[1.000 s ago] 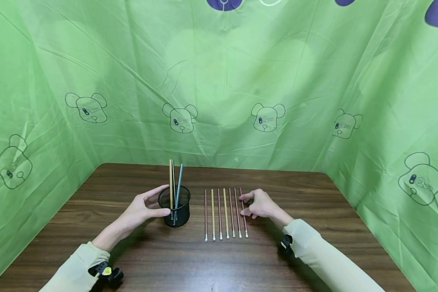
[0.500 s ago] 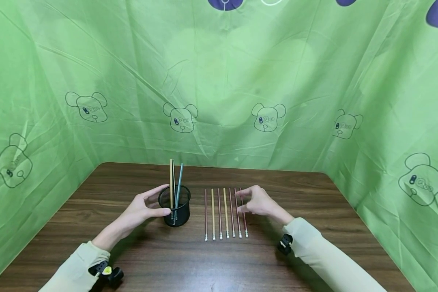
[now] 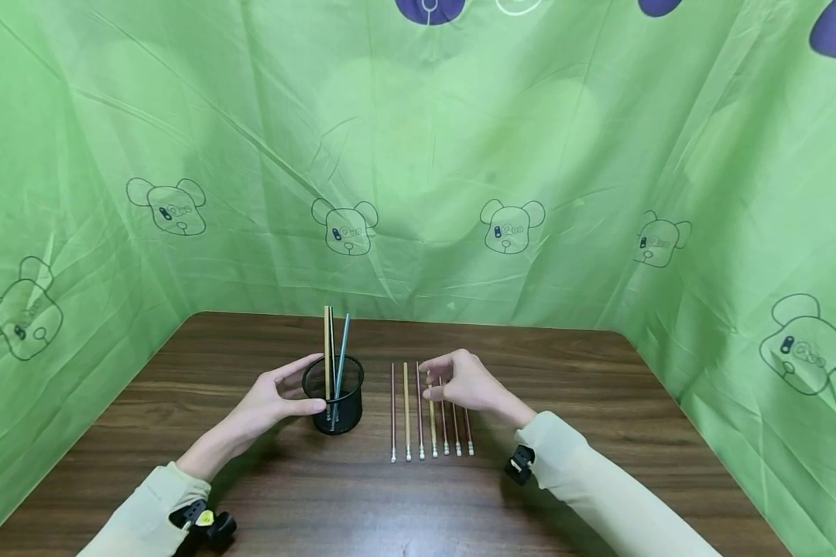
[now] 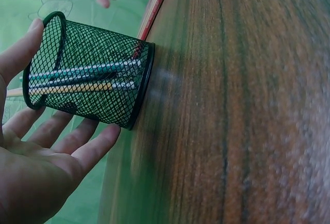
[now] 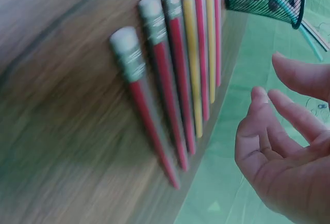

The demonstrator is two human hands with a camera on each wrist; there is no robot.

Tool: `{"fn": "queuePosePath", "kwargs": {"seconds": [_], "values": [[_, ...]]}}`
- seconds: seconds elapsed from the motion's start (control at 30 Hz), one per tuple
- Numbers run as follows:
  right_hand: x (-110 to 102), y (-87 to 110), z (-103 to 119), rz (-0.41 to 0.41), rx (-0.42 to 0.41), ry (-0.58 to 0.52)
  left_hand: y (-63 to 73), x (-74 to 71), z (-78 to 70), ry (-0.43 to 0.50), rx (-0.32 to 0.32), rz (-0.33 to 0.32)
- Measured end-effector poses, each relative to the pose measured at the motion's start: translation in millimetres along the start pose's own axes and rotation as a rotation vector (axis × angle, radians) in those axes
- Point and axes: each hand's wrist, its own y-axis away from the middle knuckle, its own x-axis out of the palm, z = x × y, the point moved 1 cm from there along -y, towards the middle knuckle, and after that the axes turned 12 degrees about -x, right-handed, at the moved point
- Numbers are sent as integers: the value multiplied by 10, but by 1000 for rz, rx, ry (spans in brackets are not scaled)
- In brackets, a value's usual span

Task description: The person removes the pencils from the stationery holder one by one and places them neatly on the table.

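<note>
My left hand (image 3: 268,402) holds a black mesh pencil cup (image 3: 343,415), thumb near the rim and fingers along the opposite side in the left wrist view. Standing in the cup are a yellow pencil (image 3: 327,340), a dark one and a blue pencil (image 3: 343,340). To its right lies a row of several pencils, red ones (image 5: 147,121) and two yellow ones (image 5: 192,53), with white erasers toward me. Over the far ends of that row is my right hand (image 3: 470,384), thumb and fingers apart, nothing between them; it hides some pencil ends in the head view.
The brown wooden table (image 3: 265,495) has a green cloth (image 3: 425,155) with printed bear heads standing behind it and at both sides. Each wrist carries a small black camera, such as the left wrist camera (image 3: 216,528).
My right hand has moved left along the row, from the rightmost red pencil to over the middle pencils. The pencils lie where they were. My left hand and the cup stay still.
</note>
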Motion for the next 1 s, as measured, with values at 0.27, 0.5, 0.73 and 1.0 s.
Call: {"fn": "queuePosePath", "kwargs": {"seconds": [0.27,0.5,0.73,1.0], "values": [[153,-253,196,-37,-54,-68,-4,-6,13,3,5,-2],[289,-458,342,-67,-95,-127,-17,-5,16,6,1,1],[403,-601,466,-89,-96,-172,-32,-1,11,17,6,13],[523,-722,536,-91,-119,-200,-39,-3,18,20,16,15]]}}
